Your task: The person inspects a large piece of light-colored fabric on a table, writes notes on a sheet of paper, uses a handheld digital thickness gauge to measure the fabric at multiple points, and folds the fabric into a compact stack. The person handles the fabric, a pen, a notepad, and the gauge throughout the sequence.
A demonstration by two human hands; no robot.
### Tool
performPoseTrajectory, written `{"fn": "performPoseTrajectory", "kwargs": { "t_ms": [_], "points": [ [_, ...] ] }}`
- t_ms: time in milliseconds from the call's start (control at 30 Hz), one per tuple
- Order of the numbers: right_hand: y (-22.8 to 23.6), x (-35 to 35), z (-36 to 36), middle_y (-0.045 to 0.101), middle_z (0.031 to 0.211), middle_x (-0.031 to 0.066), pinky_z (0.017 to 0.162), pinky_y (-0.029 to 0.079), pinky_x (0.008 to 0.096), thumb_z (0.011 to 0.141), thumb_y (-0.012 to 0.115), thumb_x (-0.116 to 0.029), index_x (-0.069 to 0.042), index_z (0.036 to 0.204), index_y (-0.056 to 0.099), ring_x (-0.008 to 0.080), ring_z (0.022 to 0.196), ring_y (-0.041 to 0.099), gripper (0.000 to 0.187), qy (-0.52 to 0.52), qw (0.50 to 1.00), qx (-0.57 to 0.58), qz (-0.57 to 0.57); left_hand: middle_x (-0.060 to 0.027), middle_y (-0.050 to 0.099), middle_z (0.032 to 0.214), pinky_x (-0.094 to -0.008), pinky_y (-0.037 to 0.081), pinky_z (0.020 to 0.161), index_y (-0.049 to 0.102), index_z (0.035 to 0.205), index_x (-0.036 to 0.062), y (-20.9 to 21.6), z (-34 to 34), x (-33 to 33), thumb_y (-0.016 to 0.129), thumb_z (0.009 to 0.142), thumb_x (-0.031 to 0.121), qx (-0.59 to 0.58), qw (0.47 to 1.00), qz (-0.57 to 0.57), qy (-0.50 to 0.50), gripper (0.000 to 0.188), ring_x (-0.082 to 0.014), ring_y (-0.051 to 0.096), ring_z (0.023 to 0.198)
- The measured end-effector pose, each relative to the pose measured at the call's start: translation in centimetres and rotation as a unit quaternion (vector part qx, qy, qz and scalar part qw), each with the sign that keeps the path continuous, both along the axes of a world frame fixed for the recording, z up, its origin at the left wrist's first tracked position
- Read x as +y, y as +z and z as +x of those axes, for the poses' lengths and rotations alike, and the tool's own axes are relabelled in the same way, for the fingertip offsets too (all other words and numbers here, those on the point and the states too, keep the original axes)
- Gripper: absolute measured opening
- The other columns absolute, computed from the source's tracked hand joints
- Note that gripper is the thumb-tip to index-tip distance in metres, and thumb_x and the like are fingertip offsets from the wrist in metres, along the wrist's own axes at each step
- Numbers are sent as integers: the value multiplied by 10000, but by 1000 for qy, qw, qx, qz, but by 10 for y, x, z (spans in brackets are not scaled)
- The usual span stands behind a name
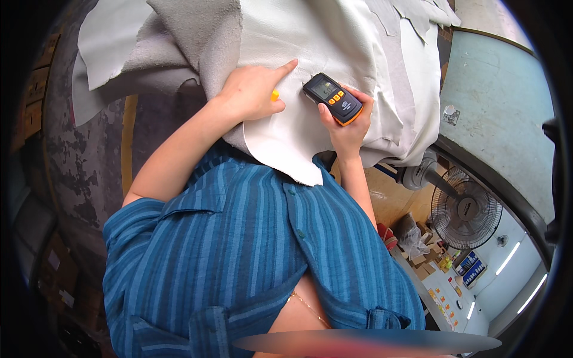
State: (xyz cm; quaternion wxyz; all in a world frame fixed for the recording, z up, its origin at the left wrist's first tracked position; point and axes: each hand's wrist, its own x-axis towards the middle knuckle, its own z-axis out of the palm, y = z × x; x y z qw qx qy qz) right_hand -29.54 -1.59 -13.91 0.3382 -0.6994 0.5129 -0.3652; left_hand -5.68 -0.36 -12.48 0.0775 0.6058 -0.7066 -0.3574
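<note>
White leather hides (283, 33), with a grey suede-like underside (203, 36) folded up, lie spread in front of me. My right hand (351, 128) is shut on a handheld digital meter (333, 98), black and orange with a small screen and orange buttons. Its fingers wrap the right side and the thumb rests at the lower left. My left hand (248, 92) lies on the leather left of the meter, index finger stretched out along the surface. A small yellow object (274, 95) shows between its curled fingers and thumb; most of it is hidden, so its kind is unclear.
The leather's near edge hangs against my striped blue shirt (239, 238). At the right stand a fan (465, 206) and a pale panel (495, 107) with a dark edge. Beyond are cardboard boxes (425, 268) and a table (439, 289) with small items. Brown boxes (36, 89) line the far left.
</note>
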Motion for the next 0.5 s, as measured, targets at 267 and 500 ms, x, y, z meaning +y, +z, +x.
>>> {"fn": "performPoseTrajectory", "kwargs": {
  "t_ms": [267, 500],
  "points": [
    [-3, -6, 1, 673, 1121, 163, 898, 555, 332, 727, 888, -214, -37, 1133, 456, 245, 1028, 683, 619, 2, 1000, 10, -9, -208, 678, 825, -470, 547, 786, 342, 1548, 248, -3, 2, -4, 642, 751, 222, 0, 1000, -7, 5, 852, -381, 672, 806],
    [-2, -5, 1, 673, 1120, 159, 896, 556, 329, 722, 889, -204, -36, 1133, 455, 242, 1026, 683, 621, 1, 1000, 19, -6, -209, 678, 848, -467, 541, 796, 359, 1542, 243, -7, 2, -3, 642, 752, 220, 18, 1000, -16, 13, 840, -379, 669, 822]
  ]
}}
